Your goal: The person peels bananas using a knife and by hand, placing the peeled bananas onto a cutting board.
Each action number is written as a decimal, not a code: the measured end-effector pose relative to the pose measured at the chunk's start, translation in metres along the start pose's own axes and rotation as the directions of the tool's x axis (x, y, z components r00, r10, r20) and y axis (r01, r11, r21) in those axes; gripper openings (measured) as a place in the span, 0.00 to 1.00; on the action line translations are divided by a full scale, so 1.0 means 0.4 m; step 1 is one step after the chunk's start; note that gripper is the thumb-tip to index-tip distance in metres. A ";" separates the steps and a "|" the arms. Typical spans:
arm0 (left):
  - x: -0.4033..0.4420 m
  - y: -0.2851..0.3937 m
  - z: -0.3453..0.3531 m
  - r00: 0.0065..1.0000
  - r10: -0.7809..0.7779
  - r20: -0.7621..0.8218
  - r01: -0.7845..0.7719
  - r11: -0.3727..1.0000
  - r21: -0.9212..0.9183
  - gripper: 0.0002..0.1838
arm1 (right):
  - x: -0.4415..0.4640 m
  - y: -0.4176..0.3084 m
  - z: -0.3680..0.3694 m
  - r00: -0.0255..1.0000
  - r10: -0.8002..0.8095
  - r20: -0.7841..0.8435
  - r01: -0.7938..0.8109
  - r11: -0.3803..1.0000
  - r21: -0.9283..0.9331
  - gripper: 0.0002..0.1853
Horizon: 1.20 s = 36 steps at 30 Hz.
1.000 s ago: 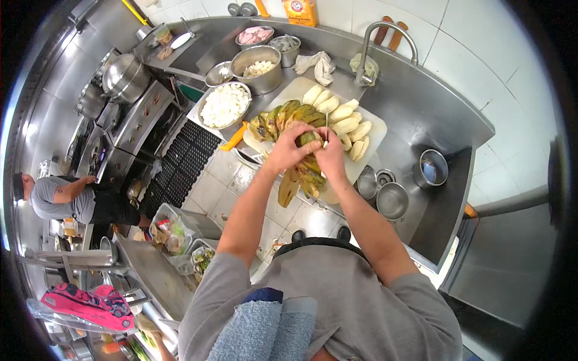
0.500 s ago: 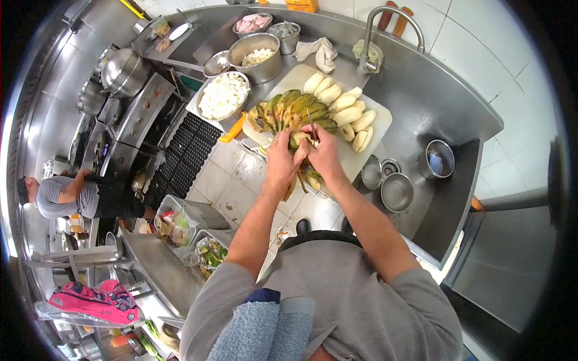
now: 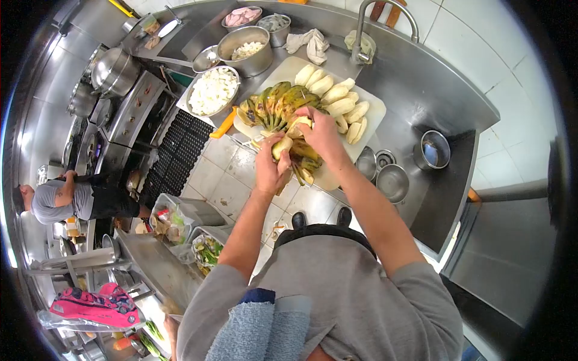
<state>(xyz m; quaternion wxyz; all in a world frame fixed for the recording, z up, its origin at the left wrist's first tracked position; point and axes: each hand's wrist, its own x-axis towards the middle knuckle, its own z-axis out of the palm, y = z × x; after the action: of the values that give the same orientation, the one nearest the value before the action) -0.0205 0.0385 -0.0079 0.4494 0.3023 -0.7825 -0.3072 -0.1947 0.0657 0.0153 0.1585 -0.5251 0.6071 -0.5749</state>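
Observation:
My left hand (image 3: 270, 166) is wrapped round a partly peeled plantain (image 3: 281, 148), its pale flesh showing. Just above it, the fingers of my right hand (image 3: 323, 133) are closed on a strip of plantain peel (image 3: 299, 126) pulled away from the fruit. Whether a knife is still in my right hand, I cannot make out. Beneath and beyond both hands, unpeeled green and brown plantains (image 3: 283, 102) lie on a white cutting board (image 3: 376, 111). Peeled plantains (image 3: 341, 107) sit on the board's right side. An orange handle (image 3: 223, 124) sticks out at its left edge.
Left of the board stands a bowl of white chopped pieces (image 3: 212, 90), with a deep steel pot (image 3: 257, 62) behind. A sink with a faucet (image 3: 359, 42) and steel bowls (image 3: 392, 183) lies right. Bins (image 3: 208, 248) stand at lower left; another person (image 3: 57, 201) is at far left.
My hands have drawn apart, the left lower and the right pulling peel from the plantain. The knife blade seen by my right hand before no longer shows clearly. The view has shifted slightly.

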 end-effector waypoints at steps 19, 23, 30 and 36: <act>-0.026 0.005 -0.026 0.848 -0.500 -0.176 0.369 0.794 -0.482 0.25 | 0.078 -0.119 -0.055 0.949 0.147 0.277 -0.143 0.989 -0.033 0.09; -0.034 0.020 -0.034 0.884 -0.443 -0.151 0.363 0.853 -0.376 0.27 | 0.100 -0.071 -0.076 0.900 0.224 0.374 -0.176 0.971 -0.160 0.10; -0.016 0.061 -0.059 0.963 -0.228 -0.144 0.246 0.961 0.129 0.24 | 0.051 -0.038 -0.066 0.904 0.158 0.398 -0.068 0.971 -0.230 0.08; -0.010 0.040 -0.041 0.960 -0.221 -0.171 0.240 0.966 0.100 0.25 | 0.053 -0.047 -0.068 0.913 0.230 0.337 -0.043 0.876 -0.480 0.10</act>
<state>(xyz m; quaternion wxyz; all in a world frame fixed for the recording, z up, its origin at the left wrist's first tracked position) -0.0074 0.0479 0.0088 0.4525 0.4412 -0.7207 -0.2849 -0.2163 0.0670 0.0482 0.1855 -0.6048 0.7196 -0.2863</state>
